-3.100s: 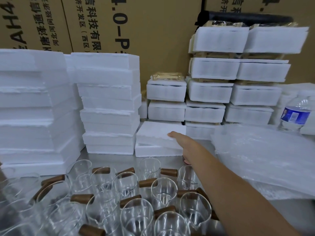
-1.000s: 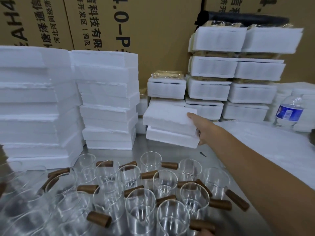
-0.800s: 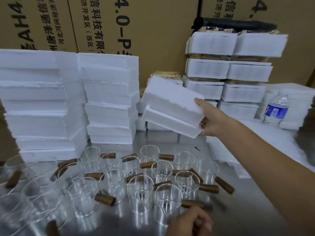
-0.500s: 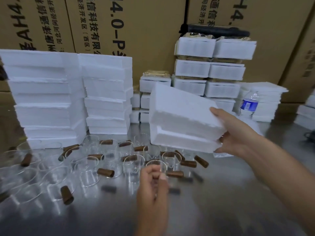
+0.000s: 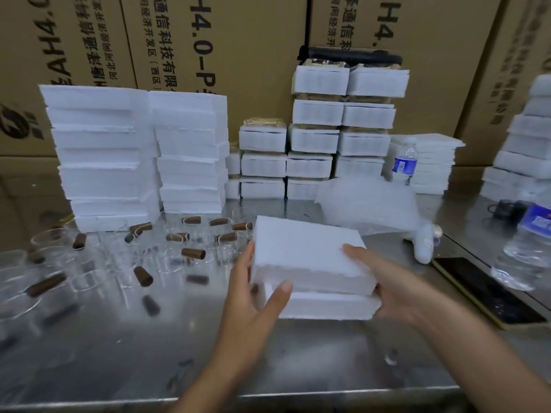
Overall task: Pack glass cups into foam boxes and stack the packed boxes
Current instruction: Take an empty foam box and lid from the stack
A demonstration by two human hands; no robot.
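A white foam box point(image 5: 307, 257), made of two halves one on the other, sits low over the steel table point(image 5: 119, 338) in front of me. My right hand point(image 5: 387, 287) grips its right end, thumb on top and fingers underneath. My left hand point(image 5: 253, 296) holds its left side, fingers along the edge and thumb against the front face. Several glass cups with brown wooden handles point(image 5: 190, 253) stand crowded on the table to the left. Stacks of empty foam boxes point(image 5: 110, 156) rise behind the cups. Packed foam boxes point(image 5: 343, 126) are piled at the back centre.
A heap of clear plastic bags point(image 5: 369, 204) lies behind the box. A phone point(image 5: 483, 290) lies at the right, with a water bottle point(image 5: 527, 242) beside it and another bottle point(image 5: 404, 165) at the back. More foam stands far right point(image 5: 524, 144). Cardboard cartons point(image 5: 238, 40) form the back wall.
My right hand has brought the foam box from the back stack down toward me. My left hand has come up from the cups and taken hold of the box's left side.
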